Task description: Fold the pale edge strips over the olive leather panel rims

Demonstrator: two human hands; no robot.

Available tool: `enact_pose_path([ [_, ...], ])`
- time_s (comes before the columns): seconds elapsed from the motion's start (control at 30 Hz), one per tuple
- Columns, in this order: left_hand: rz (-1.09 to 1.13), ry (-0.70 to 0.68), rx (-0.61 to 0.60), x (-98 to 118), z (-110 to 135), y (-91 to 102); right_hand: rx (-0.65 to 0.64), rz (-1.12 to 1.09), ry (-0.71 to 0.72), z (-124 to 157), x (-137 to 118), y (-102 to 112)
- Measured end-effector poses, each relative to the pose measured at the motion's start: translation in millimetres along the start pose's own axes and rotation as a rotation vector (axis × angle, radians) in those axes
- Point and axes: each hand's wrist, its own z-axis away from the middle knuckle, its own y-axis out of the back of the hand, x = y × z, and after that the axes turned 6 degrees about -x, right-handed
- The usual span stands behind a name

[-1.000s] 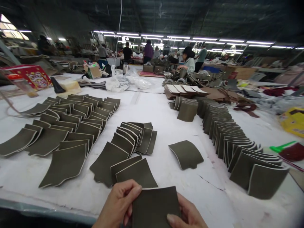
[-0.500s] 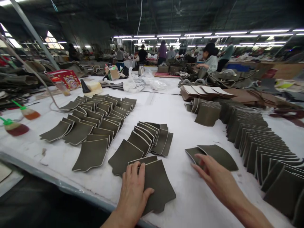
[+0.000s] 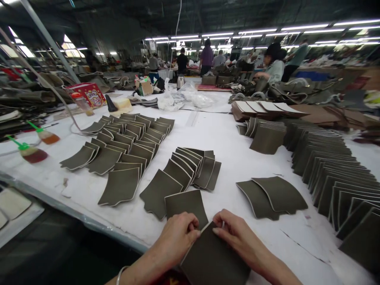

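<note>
My left hand point(image 3: 177, 238) and my right hand point(image 3: 237, 236) both pinch the top edge of a dark olive leather piece point(image 3: 213, 259) held at the table's near edge, fingers curled. Just beyond my left hand lies another olive piece point(image 3: 185, 203) with a pale edge. Two overlapped olive pieces point(image 3: 271, 196) lie to the right of my right hand. Fanned rows of like pieces point(image 3: 124, 154) spread across the white table point(image 3: 219, 138) to the left and centre.
A long standing row of olive pieces point(image 3: 329, 166) runs down the right side. Two glue bottles with green caps point(image 3: 32, 152) lie at the left. A red box point(image 3: 89, 94) and plastic bags point(image 3: 178, 99) sit farther back. Other people work at distant tables.
A second ago both hands held a piece. Then my left hand pressed one flat while my right laid another at the right. Now both hands pinch a piece at the near edge.
</note>
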Motion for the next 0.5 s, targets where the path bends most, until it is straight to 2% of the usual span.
enact_pose_path([
  [0.1, 0.119, 0.023, -0.087, 1.4, 1.3, -0.7, -0.05, -0.088, -0.006, 7.5, 2.7, 3.4],
  [0.23, 0.481, 0.088, -0.306, 9.9, -2.4, 11.2, -0.062, -0.355, -0.013, 13.5, 3.5, 3.4],
  [0.37, 0.605, 0.105, -0.443, 19.2, -6.4, 29.4, 0.048, -0.498, -0.01, 20.6, -1.1, -10.2],
  [0.5, 0.629, 0.122, -0.52, 19.1, -7.6, 37.5, 0.174, -0.503, -0.048, 31.4, -5.3, -29.7],
])
